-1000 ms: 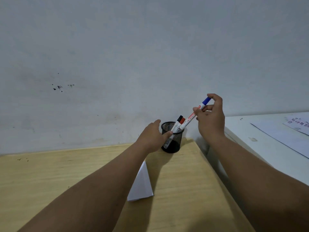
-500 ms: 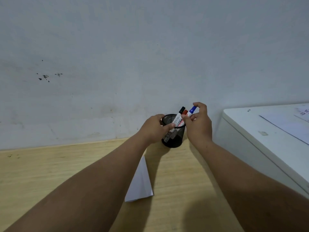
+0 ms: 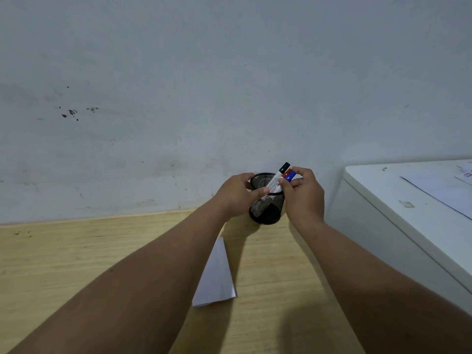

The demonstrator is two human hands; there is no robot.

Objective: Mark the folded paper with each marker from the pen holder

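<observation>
The left hand (image 3: pixel 237 195) grips the black mesh pen holder (image 3: pixel 267 200) so it cannot tip. The right hand (image 3: pixel 302 191) pinches the blue-capped marker (image 3: pixel 289 177) at the rim, beside red and black ones. The folded paper (image 3: pixel 217 277) lies near on the counter (image 3: pixel 76 256).

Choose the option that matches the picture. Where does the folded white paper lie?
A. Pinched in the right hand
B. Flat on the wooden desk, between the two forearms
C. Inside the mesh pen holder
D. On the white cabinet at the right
B: the folded paper lies flat on the wooden desk, nearer the camera than the mesh pen holder, with neither hand touching it.
</observation>
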